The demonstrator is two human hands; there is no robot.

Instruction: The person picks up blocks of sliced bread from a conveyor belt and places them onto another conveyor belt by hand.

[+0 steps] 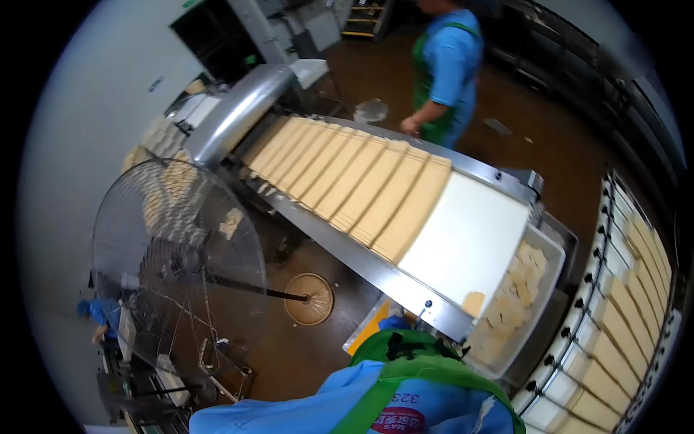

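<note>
Neither of my hands shows; only my blue shirt [448,406] and green apron [423,365] fill the bottom of the head view. In front of me runs a conveyor with a white belt [466,235] and metal side rails. Wide, pale sheets of dough [350,181] lie on it in an overlapping row. A small dough scrap [473,303] rests near the belt's close end. Below that end, a white bin [555,262] holds several dough pieces [512,296]. A small blue thing [394,322] beside my apron is too unclear to name.
A large fan [181,231] on a round base [309,299] stands left. A co-worker [450,72] is across the conveyor; another person [105,318] is far left. At right, a second conveyor [578,318] carries dough strips [629,311]. A metal cover [242,112] spans the far end.
</note>
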